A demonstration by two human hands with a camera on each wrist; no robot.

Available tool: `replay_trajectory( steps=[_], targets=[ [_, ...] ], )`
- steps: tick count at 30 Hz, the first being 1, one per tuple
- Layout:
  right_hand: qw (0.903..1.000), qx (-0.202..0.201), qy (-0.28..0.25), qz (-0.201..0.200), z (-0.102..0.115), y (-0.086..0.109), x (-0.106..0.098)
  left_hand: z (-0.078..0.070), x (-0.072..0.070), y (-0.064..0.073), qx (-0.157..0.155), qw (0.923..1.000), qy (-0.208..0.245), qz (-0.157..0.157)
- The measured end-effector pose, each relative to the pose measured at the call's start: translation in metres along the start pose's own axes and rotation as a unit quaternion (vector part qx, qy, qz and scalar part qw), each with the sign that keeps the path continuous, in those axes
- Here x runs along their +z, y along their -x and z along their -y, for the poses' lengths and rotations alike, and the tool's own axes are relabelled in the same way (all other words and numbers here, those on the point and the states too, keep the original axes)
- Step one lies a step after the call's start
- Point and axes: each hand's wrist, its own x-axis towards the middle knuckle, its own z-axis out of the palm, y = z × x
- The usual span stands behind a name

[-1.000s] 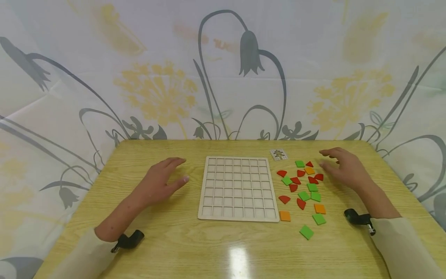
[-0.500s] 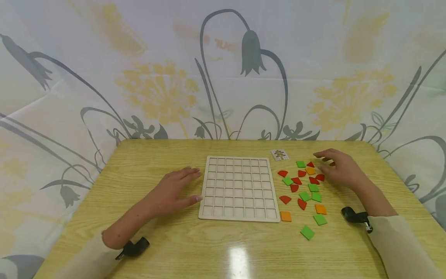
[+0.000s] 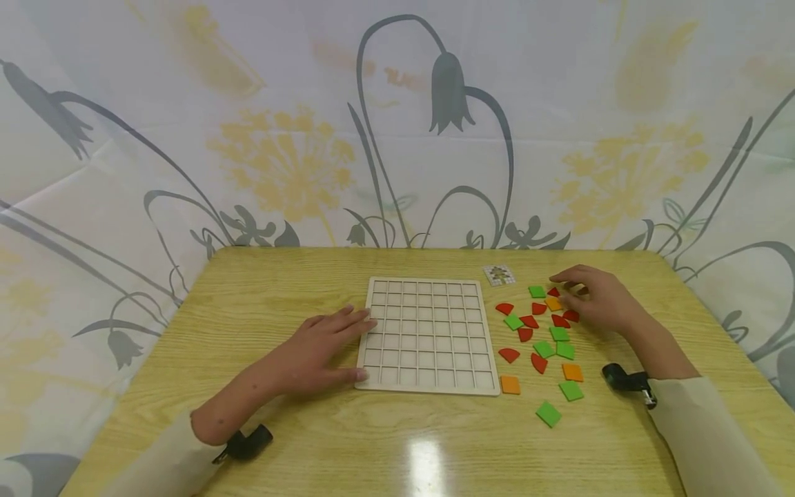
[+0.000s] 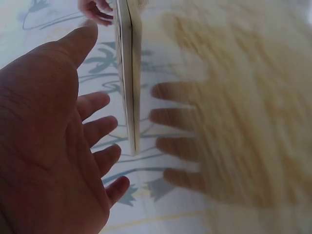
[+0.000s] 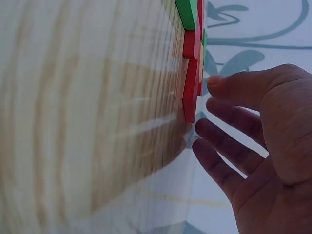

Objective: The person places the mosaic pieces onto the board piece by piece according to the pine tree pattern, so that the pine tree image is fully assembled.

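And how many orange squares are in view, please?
3: one orange square by the right hand, another beside the near right corner of the board, the third farther right. The hand may hide more.

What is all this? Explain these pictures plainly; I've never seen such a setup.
No machine, just a person's bare left hand and right hand. The wide picture is from a camera worn on the head; the two close ones are from black wrist cameras, one per hand. On the wooden table lie a pale gridded board, a small patterned card, and flat red pieces, green pieces and orange pieces. The left hand is at the board's left edge, touching or not I can't tell. The right hand is near the pieces. Neither visibly holds anything.
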Motion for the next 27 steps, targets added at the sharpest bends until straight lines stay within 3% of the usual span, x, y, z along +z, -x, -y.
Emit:
replay_trajectory(
  steps=[8,27],
  targets=[
    [0.9999,0.010,0.001,0.014,0.0024,-0.0020,0.0011,-0.0032,0.0012,0.0005,0.001,0.9997,-0.001,0.023],
    [0.9996,0.011,0.016,0.021,0.0002,-0.0077,0.0033,-0.0025,0.0043,0.0022,-0.006,0.9996,-0.005,0.026]
  ],
)
